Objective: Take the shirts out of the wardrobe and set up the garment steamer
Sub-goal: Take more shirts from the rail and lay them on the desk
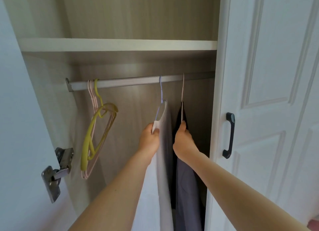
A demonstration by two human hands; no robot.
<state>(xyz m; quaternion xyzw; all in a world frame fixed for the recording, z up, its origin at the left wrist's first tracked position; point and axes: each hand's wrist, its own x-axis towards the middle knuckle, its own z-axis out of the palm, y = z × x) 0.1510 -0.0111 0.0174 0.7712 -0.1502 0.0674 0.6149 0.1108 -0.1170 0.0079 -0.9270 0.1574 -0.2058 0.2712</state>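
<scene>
Shirts: two hang on the wardrobe rail (131, 82), right of centre. The pale shirt (164, 161) hangs from a lilac hanger (161, 92); the dark shirt (187, 187) hangs just to its right from a pink hanger (182, 87), close beside the closed right door (267, 92). Both hooks are over the rail, so neither garment is out yet. No steamer is in view.

Hands: the left hand (149, 137) grips the near shoulder of the pale shirt together with its hanger arm. The right hand (183, 141) is curled round the near shoulder of the dark shirt and its hanger.

Risks, as judged:
- Pulling outward before the hooks are lifted over the rail would snag them and could drag fabric off the hanger arms.
- Each grip is low on one shoulder, not at the hook; a lift from there may tip the hanger and let the far shoulder slide off.
- The dark shirt sits near the edge of the right door; drawing it straight out may catch the cloth or hanger there.
- The two garments hang touching or nearly so; moved together, they may tangle.

Surroundings: a bunch of bare hangers (98, 132), yellow and pink, hangs at the far left of the rail, well apart from the shirts and not obstructing. A shelf (117, 44) runs above the rail, limiting lift height. A metal hinge (57, 170) shows on the left wall. The black door handle (229, 135) lies right of the right forearm.
</scene>
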